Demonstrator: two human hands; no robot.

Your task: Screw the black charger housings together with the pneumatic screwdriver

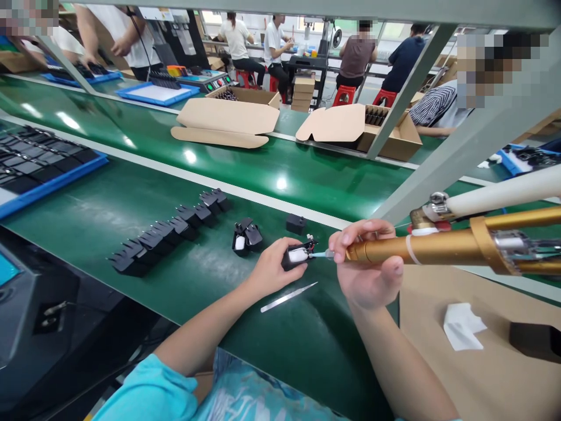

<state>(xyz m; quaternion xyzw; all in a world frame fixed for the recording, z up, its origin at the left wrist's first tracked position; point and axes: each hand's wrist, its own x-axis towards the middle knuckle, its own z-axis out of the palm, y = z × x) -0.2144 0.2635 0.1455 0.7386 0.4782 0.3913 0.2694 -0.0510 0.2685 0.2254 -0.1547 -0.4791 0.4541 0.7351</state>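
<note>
My left hand (277, 264) grips a small black plastic housing (290, 261) by its sides, with a white part (299, 255) and thin wires showing inside. Fingers of my right hand (366, 263) wrap round the front of a gold cylindrical dispensing gun (421, 248). Its pale needle tip (321, 254) reaches the open side of the housing; whether it touches the inside I cannot tell. Below the housing, metal tweezers (289, 297) lie on the green table. Just beyond my left hand sit more black housings (248, 235), one with a white part inside, and a single black piece (296, 223).
A slanting row of black plug housings (169, 234) stands on the left, pins up. Blue trays (56, 181) hold black units. Across the belt (245, 169) are open cardboard boxes (394, 134) and co-workers. A grey frame post (464, 123) and a hose (504, 190) cross the right side.
</note>
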